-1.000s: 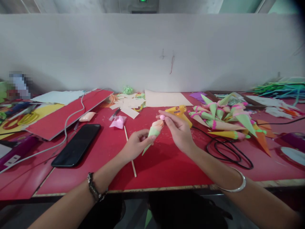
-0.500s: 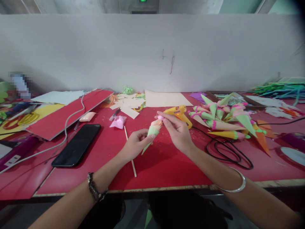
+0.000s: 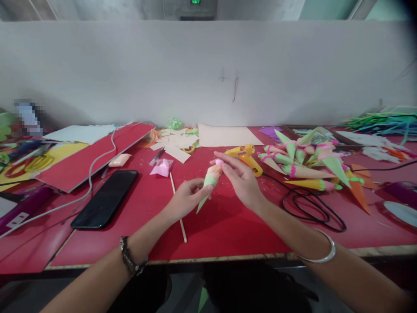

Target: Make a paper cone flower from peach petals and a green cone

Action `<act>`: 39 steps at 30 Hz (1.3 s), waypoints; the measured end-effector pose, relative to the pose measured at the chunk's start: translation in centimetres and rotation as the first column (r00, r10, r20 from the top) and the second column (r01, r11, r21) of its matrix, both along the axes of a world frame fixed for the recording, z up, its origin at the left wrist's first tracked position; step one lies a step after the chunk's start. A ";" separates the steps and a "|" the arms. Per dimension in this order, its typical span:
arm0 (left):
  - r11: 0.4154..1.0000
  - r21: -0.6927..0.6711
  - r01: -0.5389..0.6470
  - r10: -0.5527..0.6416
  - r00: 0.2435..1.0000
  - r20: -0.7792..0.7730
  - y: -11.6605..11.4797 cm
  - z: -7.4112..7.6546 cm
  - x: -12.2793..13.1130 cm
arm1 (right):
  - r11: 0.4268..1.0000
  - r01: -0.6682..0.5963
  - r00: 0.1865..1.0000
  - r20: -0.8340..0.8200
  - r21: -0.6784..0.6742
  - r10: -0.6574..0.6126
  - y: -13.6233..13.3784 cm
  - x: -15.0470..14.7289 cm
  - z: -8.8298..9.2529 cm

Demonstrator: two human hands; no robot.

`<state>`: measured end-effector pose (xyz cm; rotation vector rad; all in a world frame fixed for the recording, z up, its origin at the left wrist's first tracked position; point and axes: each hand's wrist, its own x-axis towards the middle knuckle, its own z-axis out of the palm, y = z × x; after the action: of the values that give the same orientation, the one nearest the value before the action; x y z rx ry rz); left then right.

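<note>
Above the red bench (image 3: 224, 234), near its front, my left hand (image 3: 187, 198) was closed around the middle of a slender light-green and peach paper cone (image 3: 211, 180), its tip slanting down towards me and its peach, swirled top (image 3: 217, 169) leaning up and right. I judged that this grip kept the top exposed to my right hand (image 3: 243, 180), whose thumb and forefinger pinched a small round pink ball (image 3: 219, 162) at that end. The ball was tiny in my view, so I could not tell whether it touched the swirl.

A yellow plastic glue gun (image 3: 248, 152) lay just beyond my right hand, presumably for easy reach, its black cord (image 3: 308, 213) looped to the right below a heap of green, peach and pink cones (image 3: 302, 158). On the left, a thin pale wooden stick (image 3: 183, 230) passed behind my wrist. Between stick and cord, bare red surface ran to the chipped front edge (image 3: 176, 261), giving my forearms room.
</note>
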<state>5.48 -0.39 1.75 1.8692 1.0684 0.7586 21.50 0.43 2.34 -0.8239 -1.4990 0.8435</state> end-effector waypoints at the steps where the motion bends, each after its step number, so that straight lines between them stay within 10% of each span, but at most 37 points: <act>1: 1.000 0.013 0.006 -0.005 0.999 -0.032 0.0 0.0 0.0 | 1.000 0.001 1.000 0.008 -0.010 -0.001 0.1 0.0 -0.1; 6: 0.992 0.074 -0.098 0.106 0.987 -0.124 0.5 -0.7 -0.2 | 0.989 -0.045 0.988 0.142 -0.139 0.065 0.7 0.1 -0.6; 11: 0.940 -0.010 -0.340 0.334 0.918 0.212 1.8 -1.1 -1.1 | 0.960 -0.056 0.935 0.322 -0.273 0.146 1.1 0.1 -1.3; 18: 0.936 -0.322 -0.146 0.317 0.748 0.584 1.4 -0.5 -0.7 | 0.982 0.060 0.837 0.527 0.179 -0.147 0.3 -0.1 -1.0; 39: 0.980 -0.199 -0.002 0.068 0.942 0.327 0.4 0.0 0.1 | 0.912 -0.026 0.837 0.508 0.409 -0.204 -0.6 -0.4 -0.2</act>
<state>5.59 0.05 1.74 1.4936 0.9243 0.9180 21.08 -0.17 2.11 -0.8498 -2.0267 0.1978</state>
